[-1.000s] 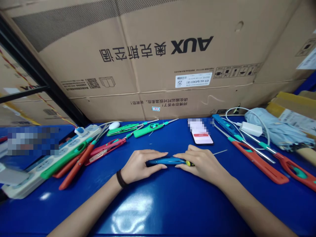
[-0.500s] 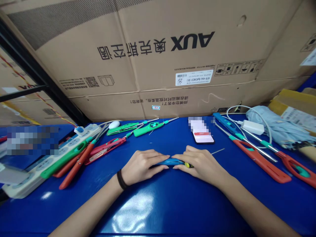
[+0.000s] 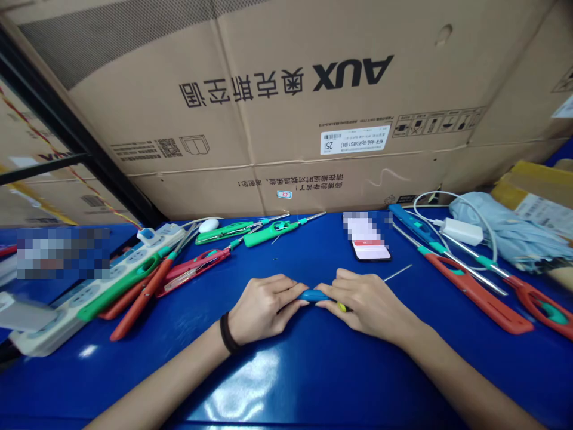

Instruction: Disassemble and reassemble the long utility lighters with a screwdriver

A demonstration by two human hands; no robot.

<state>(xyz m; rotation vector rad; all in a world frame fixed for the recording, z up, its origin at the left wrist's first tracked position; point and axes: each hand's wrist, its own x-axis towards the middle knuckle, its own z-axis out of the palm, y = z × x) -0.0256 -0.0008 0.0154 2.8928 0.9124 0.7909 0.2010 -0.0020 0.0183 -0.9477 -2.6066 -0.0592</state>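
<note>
The left hand (image 3: 264,309) and right hand (image 3: 369,303) have drawn closer, fingers curled closed around a blue plastic tool (image 3: 314,295), now only a short arched stretch showing, at six o'clock on the blue bench (image 3: 313,382).

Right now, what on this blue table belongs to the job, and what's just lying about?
In use: left hand, right hand, blue plastic piece with yellow tip.
Lying about: red plastic long-nosed lighter, green plastic lighter, white power strip, black smartphone.

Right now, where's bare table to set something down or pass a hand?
Widest patch: the blue table between the forearms, below the left hand and right hand, both on the blue tool. Narrower strip: behind the hands, left of the phone. Crowded: the power strip side and the red tools side.
</note>
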